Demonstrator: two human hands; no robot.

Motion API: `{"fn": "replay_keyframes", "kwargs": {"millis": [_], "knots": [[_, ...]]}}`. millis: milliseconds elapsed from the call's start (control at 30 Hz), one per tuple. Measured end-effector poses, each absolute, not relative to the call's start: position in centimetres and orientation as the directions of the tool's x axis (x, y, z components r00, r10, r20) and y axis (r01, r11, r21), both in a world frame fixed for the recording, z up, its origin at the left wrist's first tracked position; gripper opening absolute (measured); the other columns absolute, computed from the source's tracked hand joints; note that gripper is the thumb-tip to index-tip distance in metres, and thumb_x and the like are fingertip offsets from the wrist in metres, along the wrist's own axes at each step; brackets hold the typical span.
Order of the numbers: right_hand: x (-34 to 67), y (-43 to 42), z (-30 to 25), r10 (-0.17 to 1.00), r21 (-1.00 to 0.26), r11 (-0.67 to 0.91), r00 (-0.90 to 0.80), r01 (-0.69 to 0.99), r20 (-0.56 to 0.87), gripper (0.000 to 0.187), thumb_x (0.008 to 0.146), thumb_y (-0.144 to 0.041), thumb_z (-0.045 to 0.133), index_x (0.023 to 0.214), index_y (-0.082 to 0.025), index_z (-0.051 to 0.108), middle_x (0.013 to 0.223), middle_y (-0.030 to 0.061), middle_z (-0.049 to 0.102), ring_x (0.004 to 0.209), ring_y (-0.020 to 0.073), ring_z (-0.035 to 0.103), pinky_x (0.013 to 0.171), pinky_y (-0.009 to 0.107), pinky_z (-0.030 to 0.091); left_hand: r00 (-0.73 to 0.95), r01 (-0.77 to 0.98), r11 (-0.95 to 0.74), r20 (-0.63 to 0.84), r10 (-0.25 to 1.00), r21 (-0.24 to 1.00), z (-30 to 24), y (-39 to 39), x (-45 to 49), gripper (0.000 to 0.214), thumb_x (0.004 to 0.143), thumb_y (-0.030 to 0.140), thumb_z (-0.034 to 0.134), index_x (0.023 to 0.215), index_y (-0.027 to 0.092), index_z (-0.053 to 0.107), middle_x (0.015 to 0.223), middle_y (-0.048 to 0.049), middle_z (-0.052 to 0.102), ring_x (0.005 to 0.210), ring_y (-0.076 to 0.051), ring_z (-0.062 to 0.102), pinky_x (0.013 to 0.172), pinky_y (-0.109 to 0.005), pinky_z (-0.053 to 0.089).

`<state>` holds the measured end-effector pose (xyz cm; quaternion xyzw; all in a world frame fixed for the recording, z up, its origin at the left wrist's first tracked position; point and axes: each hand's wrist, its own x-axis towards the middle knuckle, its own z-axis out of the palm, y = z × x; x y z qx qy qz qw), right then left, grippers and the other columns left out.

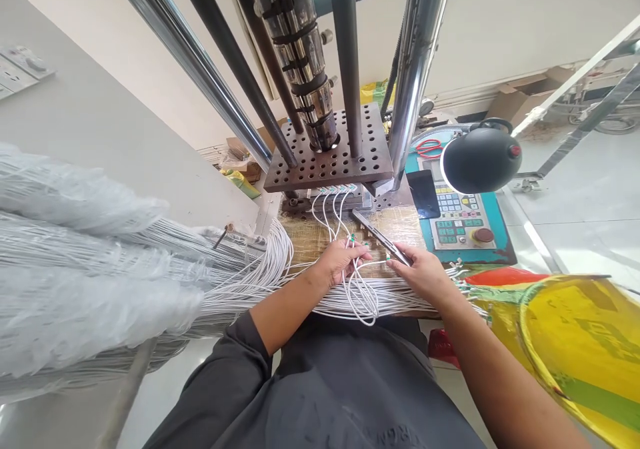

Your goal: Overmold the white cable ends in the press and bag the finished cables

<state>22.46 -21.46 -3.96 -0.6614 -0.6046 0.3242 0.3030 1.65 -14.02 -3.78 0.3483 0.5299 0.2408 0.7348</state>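
My left hand (343,262) is closed around white cables (361,295) with small green and white ends, in front of the press. Loops of these cables hang below its fingers. My right hand (423,274) grips long metal tweezers (380,234), their tips pointing up and left toward the mould. A small white cable end (388,256) shows by my right fingertips. Several white cables run from the mould (337,199) under the perforated press plate (325,181) down toward my left hand.
A thick bundle of white cables (235,295) wrapped in clear plastic stretches leftward. To the right are a control panel (463,221), a black lamp (483,159), red-handled scissors (429,147) and a yellow bag-lined bin (575,329). Steel columns (417,69) rise around the press.
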Motion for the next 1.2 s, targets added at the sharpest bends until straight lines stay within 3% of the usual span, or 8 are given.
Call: {"fn": "replay_keyframes", "kwargs": {"millis": [100,200,267,367,600,933,1200], "knots": [[22.4,-21.5,-4.1,0.996,-0.788,-0.087,0.065,0.609,-0.059,0.048,0.084,-0.04,0.064,0.129,-0.024,0.07,0.121,0.0056,0.074,0.115,0.0281,0.068,0.099,0.037,0.053,0.326,0.228,0.48,-0.531,0.782,0.847,-4.2,-13.6,2.1,0.028,0.074,0.034,0.08,0.084,0.014,0.062,0.069,-0.0021,0.069,0.052,-0.008,0.054,0.052,-0.021,0.041],[22.3,-21.5,-4.2,0.996,-0.784,-0.091,0.069,0.615,-0.061,0.05,0.084,-0.04,0.064,0.13,-0.021,0.069,0.126,0.0074,0.072,0.12,0.0288,0.065,0.103,0.038,0.051,0.431,0.504,0.141,-0.39,0.814,0.852,-4.3,-13.4,2.3,0.026,0.079,0.038,0.072,0.072,0.015,0.063,0.063,-0.0012,0.065,0.054,-0.011,0.054,0.052,-0.023,0.037],[22.3,-21.5,-4.2,0.995,-0.783,-0.095,0.073,0.615,-0.063,0.051,0.084,-0.041,0.064,0.131,-0.02,0.068,0.126,0.0083,0.072,0.121,0.0293,0.065,0.103,0.039,0.051,0.494,0.596,-0.053,-0.314,0.811,0.801,-4.2,-13.3,2.4,0.028,0.082,0.04,0.066,0.069,0.016,0.062,0.061,-0.0003,0.062,0.055,-0.012,0.052,0.053,-0.024,0.034],[22.3,-21.5,-4.1,0.997,-0.783,-0.081,0.065,0.616,-0.052,0.049,0.084,-0.04,0.064,0.13,-0.022,0.069,0.123,0.0071,0.073,0.118,0.0292,0.066,0.101,0.039,0.052,0.547,0.634,-0.185,-0.266,0.794,0.751,-4.0,-13.1,2.4,0.03,0.086,0.042,0.059,0.069,0.017,0.06,0.061,0.0005,0.059,0.055,-0.013,0.05,0.054,-0.024,0.032],[22.3,-21.6,-4.4,0.998,-0.781,-0.052,0.052,0.622,-0.026,0.048,0.086,-0.04,0.063,0.129,-0.022,0.069,0.124,0.0068,0.073,0.116,0.0279,0.067,0.099,0.036,0.052,0.646,0.593,-0.337,-0.181,0.742,0.731,-3.8,-12.8,2.0,0.032,0.09,0.041,0.055,0.069,0.018,0.059,0.063,0.0013,0.056,0.06,-0.013,0.048,0.058,-0.025,0.032],[22.2,-21.7,-4.4,0.995,-0.769,-0.094,0.079,0.632,-0.057,0.054,0.085,-0.039,0.063,0.134,-0.014,0.065,0.13,0.0098,0.069,0.124,0.0279,0.063,0.106,0.034,0.049,0.643,0.609,-0.336,-0.199,0.74,0.719,-3.6,-12.7,2.0,0.033,0.093,0.043,0.052,0.074,0.017,0.06,0.065,0.0008,0.058,0.061,-0.013,0.048,0.057,-0.025,0.032],[22.2,-21.7,-4.2,0.998,-0.775,-0.058,0.051,0.63,-0.033,0.045,0.086,-0.036,0.063,0.129,-0.022,0.069,0.123,0.0056,0.073,0.117,0.027,0.067,0.099,0.034,0.052,0.679,0.555,-0.369,-0.149,0.719,0.746,-3.9,-12.6,2.0,0.028,0.094,0.038,0.054,0.089,0.016,0.071,0.069,-0.0006,0.064,0.066,-0.015,0.054,0.064,-0.026,0.039]]}}
